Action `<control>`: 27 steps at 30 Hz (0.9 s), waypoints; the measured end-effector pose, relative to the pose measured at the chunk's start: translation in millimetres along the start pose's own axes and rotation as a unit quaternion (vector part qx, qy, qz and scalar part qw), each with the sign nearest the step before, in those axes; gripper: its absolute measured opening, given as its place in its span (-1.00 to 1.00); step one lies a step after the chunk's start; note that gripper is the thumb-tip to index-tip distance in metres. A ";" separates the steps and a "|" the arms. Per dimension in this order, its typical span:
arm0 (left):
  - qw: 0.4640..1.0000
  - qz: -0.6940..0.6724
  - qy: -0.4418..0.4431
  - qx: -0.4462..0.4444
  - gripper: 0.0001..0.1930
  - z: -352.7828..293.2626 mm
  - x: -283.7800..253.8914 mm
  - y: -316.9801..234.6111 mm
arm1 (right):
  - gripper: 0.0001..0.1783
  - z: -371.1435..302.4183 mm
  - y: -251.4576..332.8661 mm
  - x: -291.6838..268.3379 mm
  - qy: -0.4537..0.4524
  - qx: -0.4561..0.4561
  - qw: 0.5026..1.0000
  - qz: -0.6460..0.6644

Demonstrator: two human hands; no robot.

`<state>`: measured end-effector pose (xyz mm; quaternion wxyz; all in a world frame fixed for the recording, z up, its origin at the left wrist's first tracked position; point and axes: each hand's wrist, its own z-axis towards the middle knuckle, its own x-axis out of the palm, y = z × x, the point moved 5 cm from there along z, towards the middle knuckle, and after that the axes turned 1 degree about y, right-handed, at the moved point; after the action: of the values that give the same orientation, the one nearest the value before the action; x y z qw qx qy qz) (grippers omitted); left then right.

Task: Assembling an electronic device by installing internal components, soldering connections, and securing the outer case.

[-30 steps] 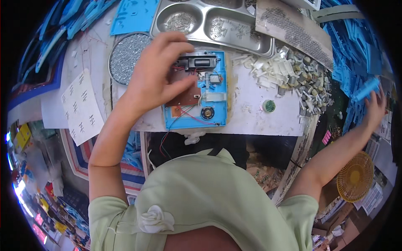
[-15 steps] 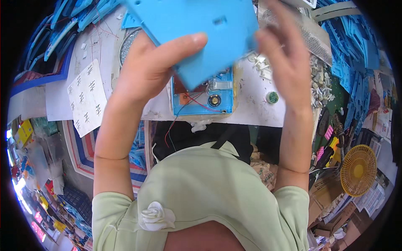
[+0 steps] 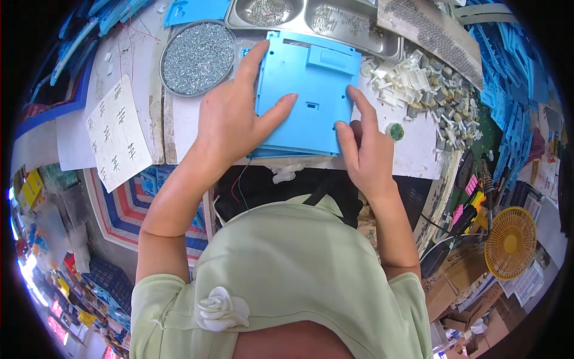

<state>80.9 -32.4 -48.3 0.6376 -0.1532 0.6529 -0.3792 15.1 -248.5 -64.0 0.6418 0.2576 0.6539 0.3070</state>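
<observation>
A flat blue plastic cover [image 3: 311, 84] with a small slot and a raised panel lies over a shallow blue housing, of which only a strip of the lower edge [image 3: 275, 154] shows. Along the cover's left side my left hand [image 3: 230, 116] grips it, thumb on its face and forefinger by the upper left corner. My right hand [image 3: 368, 146] holds the lower right edge between bent fingers and thumb. Whatever sits inside the housing is hidden by the cover. Thin red and green wires [image 3: 238, 186] hang out below, over the table's front edge.
A round dish of small metal screws [image 3: 198, 58] stands at the upper left. Behind the cover is a metal tray [image 3: 302, 25] with small parts. White plastic pieces [image 3: 406, 81] and a small green-topped round item [image 3: 394, 131] lie right. Blue panels [image 3: 508, 72] are stacked far right.
The cover has come down from above onto the housing, hiding its speaker and wiring. My right hand has moved left and down to the cover's edge. The screw dish and tray are uncovered.
</observation>
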 end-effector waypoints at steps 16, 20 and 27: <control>0.999 -0.036 -0.030 -0.006 -0.22 -13.3 -9.4 9.5 | -0.44 6.0 -0.5 3.0 0.058 0.000 0.995 0.077; 0.996 -0.041 -0.024 -0.073 -0.27 -34.2 -11.2 11.8 | -0.45 13.7 4.0 4.8 0.063 -0.102 0.993 -0.007; 0.995 -0.036 -0.082 -0.031 -0.45 -60.0 4.3 22.7 | -0.39 13.9 20.1 9.0 0.082 -0.137 0.974 -0.158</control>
<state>29.8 -2.2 -73.0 0.6701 -0.2271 0.6036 -0.3675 27.5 -227.3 -55.2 0.6553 0.0343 0.6888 0.3082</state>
